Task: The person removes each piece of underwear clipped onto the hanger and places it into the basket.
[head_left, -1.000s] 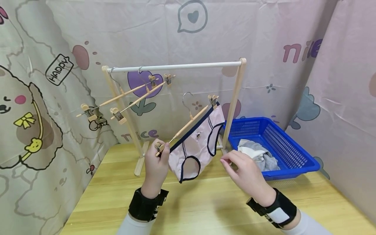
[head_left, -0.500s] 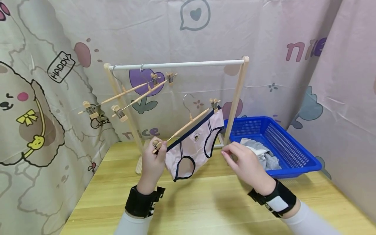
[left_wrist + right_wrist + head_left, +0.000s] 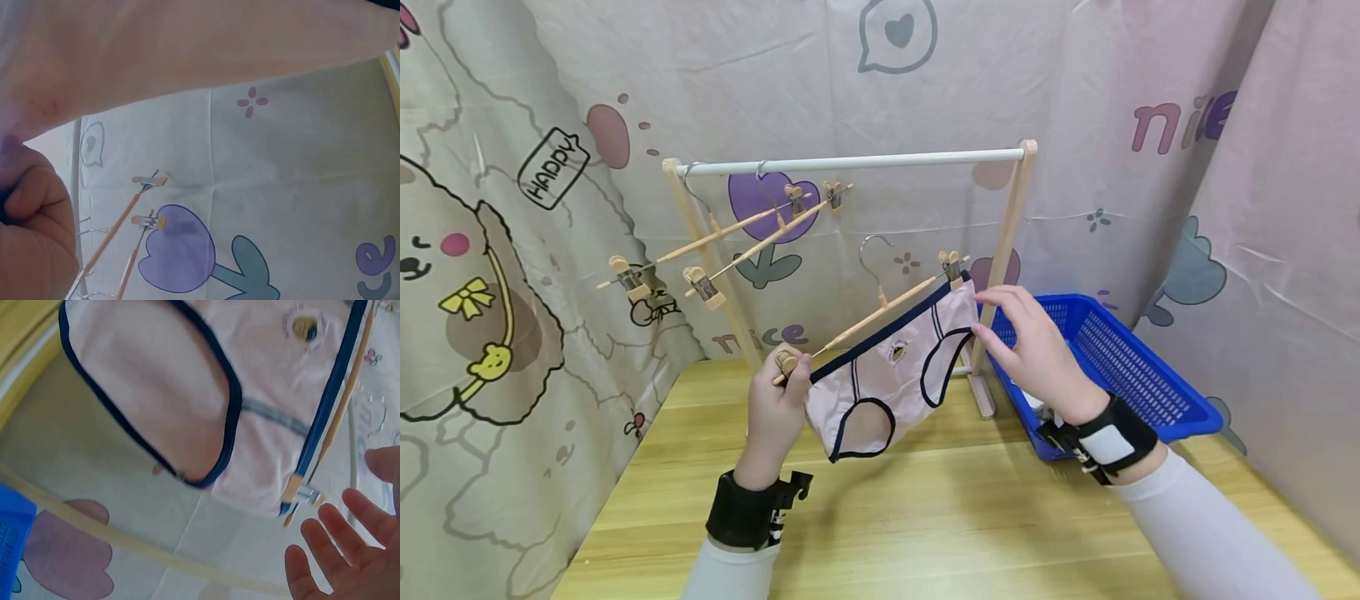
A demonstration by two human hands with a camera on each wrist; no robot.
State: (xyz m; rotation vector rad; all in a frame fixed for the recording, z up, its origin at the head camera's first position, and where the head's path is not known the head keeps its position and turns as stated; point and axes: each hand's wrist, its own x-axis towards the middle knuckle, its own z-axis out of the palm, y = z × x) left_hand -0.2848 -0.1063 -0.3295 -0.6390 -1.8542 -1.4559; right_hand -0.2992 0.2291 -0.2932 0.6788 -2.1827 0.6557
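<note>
In the head view, my left hand [image 3: 775, 412] grips the near left end of a wooden clip hanger [image 3: 867, 322], the clip there showing above its thumb. Pale pink underpants [image 3: 901, 367] with navy trim and a small printed badge hang by the waistband from this tilted hanger. Its far clip [image 3: 951, 267] pinches the right corner of the waistband. Beside that corner, my right hand [image 3: 1041, 354] is spread, thumb and fingers apart, fingertips right at the fabric's side edge. The right wrist view shows the right hand's fingers [image 3: 331, 544] extended near the clip and holding nothing.
Behind stands a wooden rack with a white rail [image 3: 850, 162], two bare clip hangers [image 3: 722, 237] hooked at its left. A blue basket [image 3: 1138, 367] stands at the right, its cloth mostly hidden behind my right hand. All rest on a wooden table [image 3: 880, 525].
My right hand has risen from beside the basket to the underpants' right edge, its fingers spreading from a loose pinch. The left hand with hanger and underpants has shifted slightly left.
</note>
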